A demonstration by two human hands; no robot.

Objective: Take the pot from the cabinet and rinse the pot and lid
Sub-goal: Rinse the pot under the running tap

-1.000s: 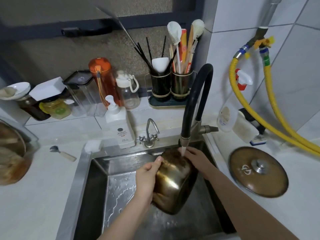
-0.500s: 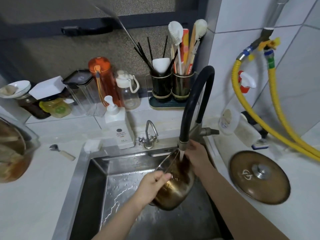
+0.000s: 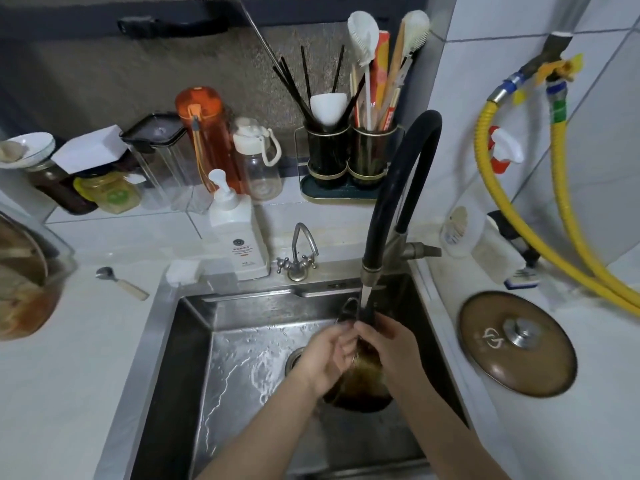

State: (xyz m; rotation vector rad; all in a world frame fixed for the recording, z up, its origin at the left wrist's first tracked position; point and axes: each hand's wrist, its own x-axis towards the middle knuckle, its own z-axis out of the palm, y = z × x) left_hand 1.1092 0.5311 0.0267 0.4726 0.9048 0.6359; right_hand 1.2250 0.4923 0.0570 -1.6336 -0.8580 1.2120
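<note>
**Bronze pot under the running tap**

The bronze-coloured metal pot is held over the steel sink, tilted on its side at about 5 o'clock from the drain, with its dark handle pointing up toward 12 o'clock. The left hand cups the pot's left side, its fingers curled round the rim. The right hand grips the other side, fingers wrapped over the top edge near the handle. A stream of water falls from the black gooseneck tap onto the handle area, just at 12 o'clock of both hands. The sink floor is wet.

The matching round bronze lid with a steel knob lies flat on the white worktop, at 3 o'clock of the pot and well apart from it. A white pump bottle stands behind the sink at 11 o'clock.
</note>
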